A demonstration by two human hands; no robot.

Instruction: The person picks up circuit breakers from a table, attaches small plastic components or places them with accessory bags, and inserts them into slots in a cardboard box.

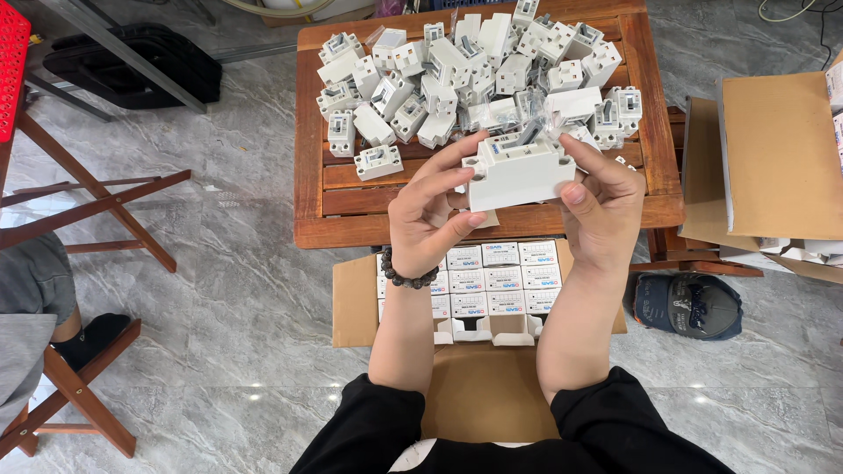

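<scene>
Both hands hold one white circuit breaker [518, 171] at frame centre, above the front edge of the wooden slatted table [309, 167]. Left hand [430, 211] grasps its left end, thumb underneath; right hand [604, 197] grasps the right end, thumb on the face. Pile of loose breakers [457, 75] behind, upper centre. Open carton of boxed units [492, 281] below the hands.

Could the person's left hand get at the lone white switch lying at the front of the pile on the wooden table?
Probably yes. The lone white switch lies uncovered near the left hand, nothing between them. But that hand shares the white breaker with the right hand, so it must let go first.
</scene>
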